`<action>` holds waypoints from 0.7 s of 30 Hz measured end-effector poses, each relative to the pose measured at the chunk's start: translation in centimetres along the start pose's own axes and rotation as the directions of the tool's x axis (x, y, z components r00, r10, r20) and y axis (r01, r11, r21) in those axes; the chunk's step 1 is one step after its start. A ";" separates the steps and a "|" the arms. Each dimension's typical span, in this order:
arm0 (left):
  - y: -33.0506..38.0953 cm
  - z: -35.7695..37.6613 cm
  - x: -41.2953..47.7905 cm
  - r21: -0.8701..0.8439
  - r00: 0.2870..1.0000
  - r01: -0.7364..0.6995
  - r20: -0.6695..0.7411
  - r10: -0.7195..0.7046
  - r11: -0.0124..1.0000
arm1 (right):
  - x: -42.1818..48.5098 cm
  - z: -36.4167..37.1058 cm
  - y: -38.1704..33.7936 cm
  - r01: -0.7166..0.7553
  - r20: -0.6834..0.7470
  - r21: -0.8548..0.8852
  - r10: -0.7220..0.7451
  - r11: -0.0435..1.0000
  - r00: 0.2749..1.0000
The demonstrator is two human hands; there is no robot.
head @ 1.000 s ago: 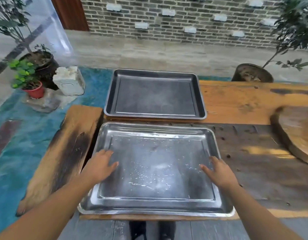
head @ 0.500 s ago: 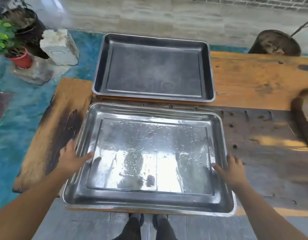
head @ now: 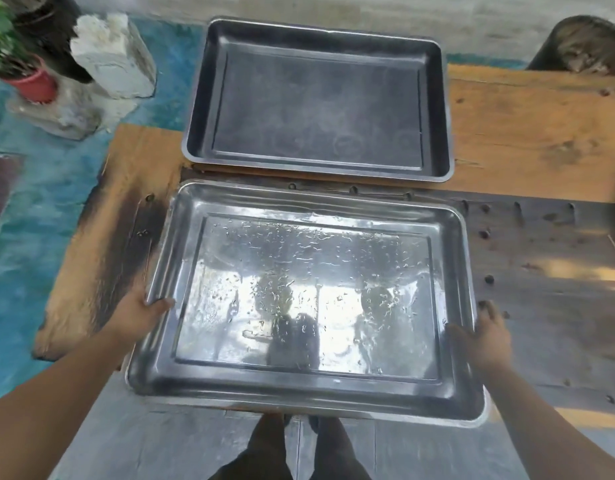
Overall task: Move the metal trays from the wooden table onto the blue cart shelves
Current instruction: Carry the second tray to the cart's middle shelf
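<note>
Both hands on the near tray (head: 306, 306). Left hand (head: 140, 311) closed on its left rim, thumb over the lip and onto the inside wall, fingers hidden under the edge. Right hand (head: 486, 336) closed on the right rim, thumb inside, fingers wrapped outside the edge.

Near tray is shiny, wet, with water droplets across the floor and bright reflections. Its front edge overhangs the table (head: 527, 133) toward the person; the back part is still over the tabletop. Can't tell whether it's lifted clear or still resting on the wood.

Far tray (head: 316, 98) is darker, dull, and sits flat on the table just behind the near tray, a thin strip of wood between them, not touching. Its far edge overhangs the table's back edge.

Left of the table, on the floor: white block (head: 112, 57), beside it a red pot (head: 34, 83) with a green plant. Person's legs (head: 292, 452) are visible below the near tray's front edge.
</note>
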State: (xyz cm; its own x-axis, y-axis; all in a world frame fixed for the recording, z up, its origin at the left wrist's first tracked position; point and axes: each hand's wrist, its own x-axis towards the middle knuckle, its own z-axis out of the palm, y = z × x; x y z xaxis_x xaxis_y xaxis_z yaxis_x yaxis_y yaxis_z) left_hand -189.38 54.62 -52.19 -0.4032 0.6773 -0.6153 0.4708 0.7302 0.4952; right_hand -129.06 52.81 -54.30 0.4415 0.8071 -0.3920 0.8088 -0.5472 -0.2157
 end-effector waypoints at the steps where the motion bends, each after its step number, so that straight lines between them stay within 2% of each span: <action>1: 0.2 -0.3 -0.3 -0.012 1.000 -0.021 0.002 0.021 1.000 | -0.2 -0.3 -0.2 0.000 0.019 0.030 0.000 1.000 1.000; 5: 1.4 -1.9 -1.7 -0.043 0.997 -0.069 -0.026 0.068 0.997 | -0.8 -2.9 -1.5 0.028 0.053 0.158 -0.037 0.987 0.998; 8: 3.0 -3.9 -3.3 -0.092 0.998 -0.059 0.007 0.060 0.994 | -1.7 -5.1 -3.1 0.018 0.059 0.232 -0.032 0.972 0.998; 11: 4.7 -6.1 -4.9 -0.129 0.988 -0.152 -0.010 0.152 0.980 | -2.7 -7.7 -5.0 0.020 0.048 0.325 -0.038 0.945 0.998; 16: 6.5 -11.1 -5.9 -0.236 0.991 -0.083 0.087 0.106 0.968 | -3.4 -13.0 -9.0 0.083 0.042 0.413 -0.110 0.907 0.993; 21: 8.3 -16.3 -7.8 -0.320 0.988 -0.112 0.067 0.141 0.941 | -3.9 -18.5 -13.7 0.172 0.028 0.446 -0.206 0.878 0.978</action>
State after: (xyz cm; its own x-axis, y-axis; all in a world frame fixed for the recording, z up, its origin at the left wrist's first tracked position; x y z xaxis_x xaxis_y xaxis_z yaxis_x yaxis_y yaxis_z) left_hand -195.14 56.92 -33.27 -0.2791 0.7658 -0.5793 0.2375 0.6396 0.7311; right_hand -134.66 61.22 -33.25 0.2541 0.8960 -0.3641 0.6134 -0.4404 -0.6556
